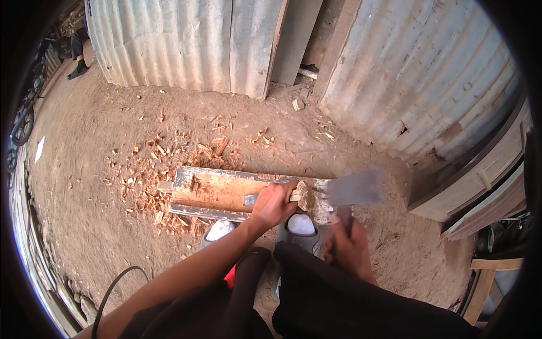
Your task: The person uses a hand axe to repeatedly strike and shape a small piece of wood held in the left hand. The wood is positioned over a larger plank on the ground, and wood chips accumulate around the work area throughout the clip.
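A long wooden block (217, 189) with a hollowed trough and worn grey-white edges lies across the ground in front of my feet. My left hand (275, 203) is closed around a chisel (249, 200), its flat metal blade pointing left over the trough floor. The chisel's frayed, splintered wooden butt (305, 197) sticks out to the right of my fist. Smeared by motion, my right hand (351, 248) grips the short handle of a hatchet-like tool. The broad grey head of that hatchet (354, 188) is just right of the chisel's butt, apart from it, over the block's right end.
Wood chips (161, 150) litter the dirt around the block's left end. My shoes (299, 231) stand against its near side. Corrugated metal sheets (169, 45) rise beyond. Wooden panels (480, 175) lean at the right. At the far left are a bicycle wheel (23, 124) and another person's leg (79, 48).
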Motion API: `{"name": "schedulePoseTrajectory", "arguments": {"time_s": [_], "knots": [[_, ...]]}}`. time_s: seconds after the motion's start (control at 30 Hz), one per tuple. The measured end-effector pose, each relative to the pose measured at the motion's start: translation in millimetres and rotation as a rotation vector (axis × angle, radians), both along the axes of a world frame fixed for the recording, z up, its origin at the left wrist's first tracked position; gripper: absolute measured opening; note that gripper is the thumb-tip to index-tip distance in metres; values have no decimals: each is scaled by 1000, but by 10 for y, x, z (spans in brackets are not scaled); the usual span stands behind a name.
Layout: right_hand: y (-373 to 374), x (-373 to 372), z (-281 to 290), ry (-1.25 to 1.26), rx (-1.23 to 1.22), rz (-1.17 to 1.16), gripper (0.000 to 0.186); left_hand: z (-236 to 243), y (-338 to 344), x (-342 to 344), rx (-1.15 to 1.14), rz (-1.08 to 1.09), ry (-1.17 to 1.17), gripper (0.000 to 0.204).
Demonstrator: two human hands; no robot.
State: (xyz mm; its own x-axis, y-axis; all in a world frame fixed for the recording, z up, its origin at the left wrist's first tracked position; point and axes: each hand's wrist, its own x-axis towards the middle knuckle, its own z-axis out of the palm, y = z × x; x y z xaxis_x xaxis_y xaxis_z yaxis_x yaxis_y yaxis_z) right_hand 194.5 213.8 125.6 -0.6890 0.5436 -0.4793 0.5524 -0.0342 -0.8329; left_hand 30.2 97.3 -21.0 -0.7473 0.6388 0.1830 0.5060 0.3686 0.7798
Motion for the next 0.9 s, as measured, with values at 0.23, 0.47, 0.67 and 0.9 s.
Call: {"name": "schedulePoseTrajectory", "arguments": {"time_s": [0.23,0.47,0.67,0.9], "knots": [[-3,-97,-69,78,-71,-84,30,23,-31,-9,9,33,-17,29],[58,-111,67,10,-168,21,29,-16,-79,3,-36,-18,26,28],[71,-151,185,-197,-55,240,31,-4,-134,35,-141,-64,0,30],[3,-115,23,-135,77,322,31,49,-164,16,-139,-12,55,29]]}}
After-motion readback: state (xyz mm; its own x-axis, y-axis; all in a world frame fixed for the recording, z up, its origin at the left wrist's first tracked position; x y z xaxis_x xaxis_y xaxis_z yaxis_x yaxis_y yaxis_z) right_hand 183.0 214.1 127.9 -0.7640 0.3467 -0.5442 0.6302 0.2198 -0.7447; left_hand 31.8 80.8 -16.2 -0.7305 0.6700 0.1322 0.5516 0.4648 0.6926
